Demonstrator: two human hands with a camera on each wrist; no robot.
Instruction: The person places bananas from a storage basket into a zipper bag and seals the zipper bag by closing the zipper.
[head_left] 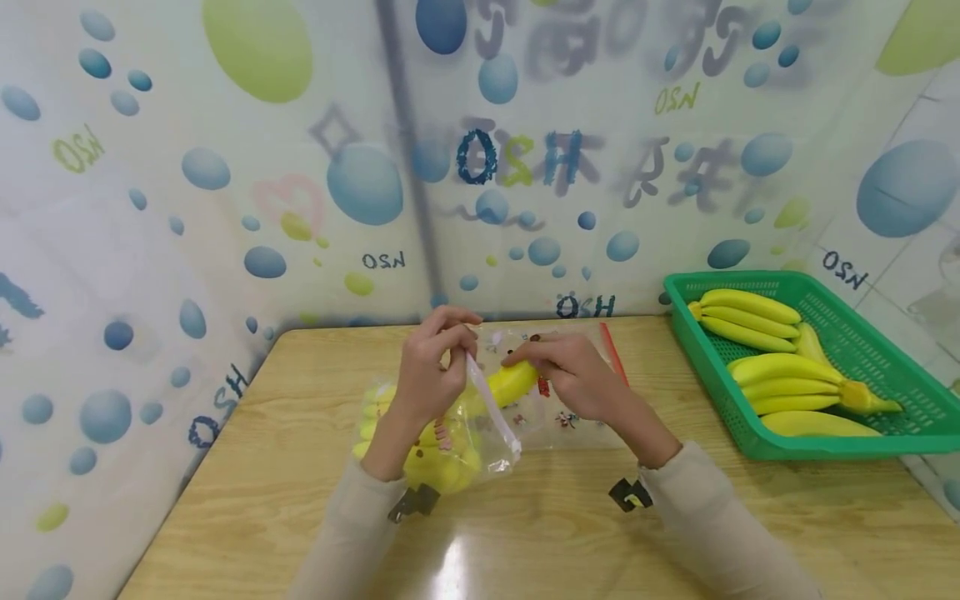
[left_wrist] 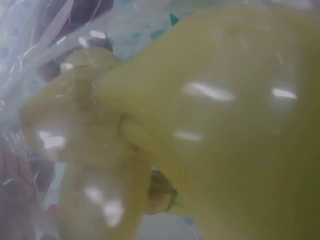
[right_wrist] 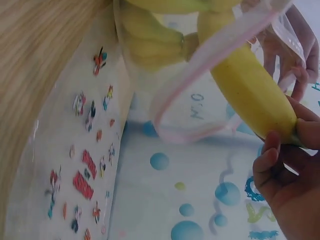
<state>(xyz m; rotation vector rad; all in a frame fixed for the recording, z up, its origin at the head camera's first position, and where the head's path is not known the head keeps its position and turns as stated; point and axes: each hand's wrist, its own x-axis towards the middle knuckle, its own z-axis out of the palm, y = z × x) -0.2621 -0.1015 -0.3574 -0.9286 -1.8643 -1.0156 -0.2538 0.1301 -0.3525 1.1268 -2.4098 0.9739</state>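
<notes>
My left hand [head_left: 429, 371] pinches the pale zip edge of a clear plastic bag [head_left: 491, 402] and lifts it. With fingers and thumb, my right hand [head_left: 576, 377] grips the end of a single yellow banana [head_left: 513, 384]. In the right wrist view that banana [right_wrist: 252, 95] slants through the bag's pink-edged mouth [right_wrist: 186, 132], its far part inside. More bananas [head_left: 450, 471] lie in the bag under my left wrist. Seen close through shiny plastic, bananas [left_wrist: 215, 120] fill most of the left wrist view.
A flat printed bag [head_left: 573, 425] with a red zip strip [head_left: 612, 352] lies beneath my right hand on the wooden table [head_left: 300, 467]. To the right stands a green basket [head_left: 847, 447] with several bananas [head_left: 787, 375]. A patterned wall covering [head_left: 465, 242] rises behind the table.
</notes>
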